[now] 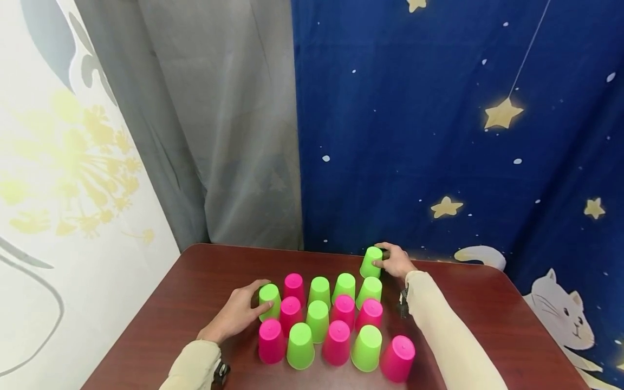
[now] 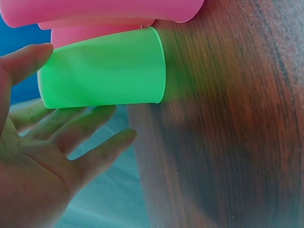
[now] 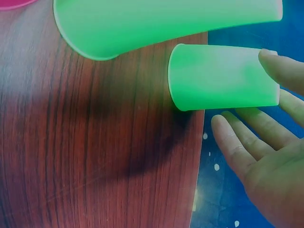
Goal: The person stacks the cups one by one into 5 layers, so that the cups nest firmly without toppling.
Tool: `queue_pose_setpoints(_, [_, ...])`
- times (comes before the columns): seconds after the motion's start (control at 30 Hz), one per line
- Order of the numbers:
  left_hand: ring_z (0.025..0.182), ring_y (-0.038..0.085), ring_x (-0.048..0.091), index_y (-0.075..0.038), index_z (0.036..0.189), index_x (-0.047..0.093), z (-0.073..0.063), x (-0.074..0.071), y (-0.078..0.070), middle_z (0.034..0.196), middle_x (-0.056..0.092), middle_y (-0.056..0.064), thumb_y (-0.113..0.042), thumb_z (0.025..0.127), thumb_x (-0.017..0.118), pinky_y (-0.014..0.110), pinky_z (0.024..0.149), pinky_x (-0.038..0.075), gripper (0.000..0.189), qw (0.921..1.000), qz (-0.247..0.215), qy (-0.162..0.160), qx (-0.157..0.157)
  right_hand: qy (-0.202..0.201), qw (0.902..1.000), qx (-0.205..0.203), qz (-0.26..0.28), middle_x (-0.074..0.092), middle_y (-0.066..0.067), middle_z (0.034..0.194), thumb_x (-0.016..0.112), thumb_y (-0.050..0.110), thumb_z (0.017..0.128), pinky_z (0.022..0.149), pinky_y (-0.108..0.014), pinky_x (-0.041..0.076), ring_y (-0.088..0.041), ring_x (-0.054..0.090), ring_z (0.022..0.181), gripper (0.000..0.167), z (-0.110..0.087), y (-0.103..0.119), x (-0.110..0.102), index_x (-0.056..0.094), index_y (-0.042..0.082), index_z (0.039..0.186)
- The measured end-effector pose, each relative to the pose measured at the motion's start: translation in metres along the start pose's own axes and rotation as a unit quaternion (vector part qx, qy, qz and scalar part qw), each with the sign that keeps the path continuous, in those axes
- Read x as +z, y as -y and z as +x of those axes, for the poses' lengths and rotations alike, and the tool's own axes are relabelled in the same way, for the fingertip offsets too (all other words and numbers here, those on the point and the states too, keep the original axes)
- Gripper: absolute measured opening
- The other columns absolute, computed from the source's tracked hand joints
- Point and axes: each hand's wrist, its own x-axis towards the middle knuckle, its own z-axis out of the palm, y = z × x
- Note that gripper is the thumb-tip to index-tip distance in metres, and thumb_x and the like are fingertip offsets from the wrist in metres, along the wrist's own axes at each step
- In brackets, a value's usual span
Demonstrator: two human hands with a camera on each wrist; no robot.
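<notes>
My left hand (image 1: pixel 235 312) holds an upside-down green plastic cup (image 1: pixel 270 304) at the left end of a group of cups. In the left wrist view, the thumb lies on one side of that cup and fingers on the other, near its closed end. My right hand (image 1: pixel 397 264) pinches another upside-down green cup (image 1: pixel 371 264) at the far right, near the table's back edge. The right wrist view has its thumb (image 3: pixel 282 71) against the cup, with fingers along the opposite side. Between the hands, several pink cups (image 1: pixel 337 342) and green cups (image 1: pixel 300 346) stand upside down in rows.
The cups stand on a dark red-brown wooden table (image 1: pixel 195 292). Grey curtain (image 1: pixel 234 135) and blue star-patterned curtain (image 1: pixel 400 135) hang right behind its back edge. At the front right of the group stands a pink cup (image 1: pixel 397 358), close to my right forearm.
</notes>
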Motion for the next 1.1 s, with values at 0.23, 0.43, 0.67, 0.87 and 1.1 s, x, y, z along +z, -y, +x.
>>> queue_pose_setpoints(0.23, [0.105,0.013,0.064,-0.012,0.131,0.061,-0.001,0.000,-0.003,0.115,0.069,-0.002,-0.026,0.086,0.080,0.042,0.097,0.056,0.051,1.0000,0.005,0.002,-0.003,-0.012,0.9998,-0.012,-0.007,0.069,-0.025,0.117,0.074,0.010,0.090,0.074,-0.036,0.056,-0.032,0.067,0.102,0.050,0.003,0.001,0.005,0.057,0.004,0.137])
queue_pose_setpoints(0.43, [0.104,0.011,0.064,-0.013,0.131,0.061,0.000,0.000,-0.004,0.113,0.069,-0.004,-0.028,0.086,0.080,0.042,0.097,0.056,0.051,1.0000,0.003,0.005,-0.005,0.000,0.9994,-0.034,-0.002,0.068,-0.025,0.118,0.074,0.009,0.089,0.077,-0.037,0.059,-0.031,0.069,0.098,0.048,0.005,0.012,0.006,0.059,0.005,0.134])
queue_pose_setpoints(0.67, [0.103,0.011,0.063,-0.014,0.130,0.061,0.000,-0.001,-0.005,0.112,0.069,-0.004,-0.027,0.085,0.080,0.041,0.096,0.056,0.050,0.9999,0.008,0.004,-0.005,0.034,0.9959,-0.084,0.002,0.069,-0.026,0.112,0.074,0.005,0.088,0.071,-0.031,0.059,-0.023,0.068,0.085,0.043,0.008,0.028,0.011,0.060,0.001,0.129])
queue_pose_setpoints(0.87, [0.102,0.009,0.063,-0.014,0.130,0.062,0.001,0.000,-0.004,0.111,0.069,-0.005,-0.028,0.086,0.080,0.039,0.095,0.056,0.050,1.0000,0.007,0.004,-0.002,0.051,0.9950,-0.085,-0.012,0.070,-0.024,0.112,0.076,0.006,0.087,0.070,-0.031,0.058,-0.022,0.068,0.084,0.043,0.015,0.032,0.020,0.062,0.004,0.128])
queue_pose_setpoints(1.1, [0.102,0.009,0.063,-0.015,0.130,0.062,0.002,0.000,-0.002,0.111,0.069,-0.006,-0.029,0.086,0.080,0.040,0.095,0.056,0.050,1.0000,0.009,0.000,-0.003,0.059,0.9941,-0.087,-0.028,0.071,-0.021,0.112,0.078,0.006,0.085,0.071,-0.033,0.058,-0.023,0.069,0.088,0.043,0.022,0.039,0.030,0.064,0.006,0.126])
